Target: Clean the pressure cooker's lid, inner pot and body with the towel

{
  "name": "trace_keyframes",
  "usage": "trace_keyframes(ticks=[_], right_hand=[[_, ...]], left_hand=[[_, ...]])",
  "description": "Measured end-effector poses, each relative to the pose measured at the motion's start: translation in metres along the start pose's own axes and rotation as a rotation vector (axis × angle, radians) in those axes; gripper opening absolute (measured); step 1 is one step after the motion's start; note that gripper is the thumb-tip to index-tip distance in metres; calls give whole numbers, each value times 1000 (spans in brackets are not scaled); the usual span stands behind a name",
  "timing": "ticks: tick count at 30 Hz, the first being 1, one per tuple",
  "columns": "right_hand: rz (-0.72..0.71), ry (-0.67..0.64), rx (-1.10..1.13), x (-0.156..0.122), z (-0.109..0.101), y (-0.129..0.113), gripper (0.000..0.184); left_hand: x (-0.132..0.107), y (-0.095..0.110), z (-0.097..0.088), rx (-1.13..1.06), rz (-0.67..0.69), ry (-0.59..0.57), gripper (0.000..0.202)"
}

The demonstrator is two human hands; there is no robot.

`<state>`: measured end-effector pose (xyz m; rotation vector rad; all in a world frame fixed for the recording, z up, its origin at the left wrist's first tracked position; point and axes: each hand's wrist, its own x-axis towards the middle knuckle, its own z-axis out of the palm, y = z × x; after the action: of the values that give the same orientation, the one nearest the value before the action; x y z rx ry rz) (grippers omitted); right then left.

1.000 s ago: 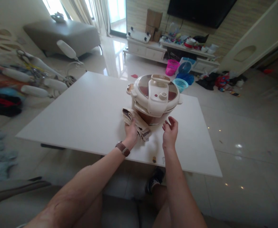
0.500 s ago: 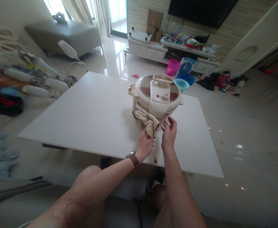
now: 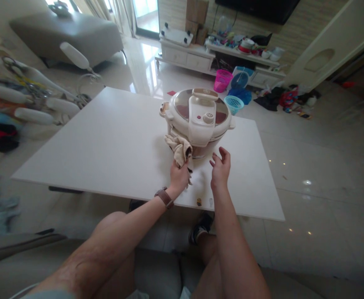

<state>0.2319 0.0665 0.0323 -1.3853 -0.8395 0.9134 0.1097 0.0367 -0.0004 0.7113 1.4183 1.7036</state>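
A cream pressure cooker (image 3: 205, 118) with a see-through lid and a top handle stands on the white table (image 3: 116, 145). My left hand (image 3: 179, 175), with a watch on its wrist, is closed round a crumpled beige cloth (image 3: 180, 147). The cloth is in front of the cooker's lower left side; whether it touches the cooker I cannot tell. To the right, my right hand (image 3: 221, 168) is raised in front of the cooker with its fingers apart and curved, holding nothing.
Two small items lie at the table's near edge, one of them a yellow and dark figure (image 3: 199, 202). Beyond the table are a pink basket (image 3: 222, 80), a light blue basket (image 3: 234, 104) and a cluttered TV cabinet (image 3: 184, 60). A lamp with white shades (image 3: 74, 55) stands left.
My left hand has shifted left with the cloth, away from my right hand, baring more of the cooker's lower front. The whole view has also shifted a little.
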Motion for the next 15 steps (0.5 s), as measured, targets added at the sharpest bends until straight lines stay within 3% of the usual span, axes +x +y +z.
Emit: trace_keyframes(ticks=[3, 6, 10, 12, 15], right_hand=[[14, 6, 5, 1, -2, -3, 50], [28, -7, 9, 1, -2, -4, 51], [35, -31, 15, 1, 0, -5, 51], [38, -35, 13, 1, 0, -6, 51], [46, -37, 15, 1, 1, -7, 52]], left_hand=[[23, -7, -6, 22, 31, 93, 36], [62, -11, -15, 95, 19, 162, 38], [100, -9, -24, 134, 76, 159, 41], [99, -8, -24, 132, 100, 158, 39], [73, -10, -16, 129, 95, 174, 35]])
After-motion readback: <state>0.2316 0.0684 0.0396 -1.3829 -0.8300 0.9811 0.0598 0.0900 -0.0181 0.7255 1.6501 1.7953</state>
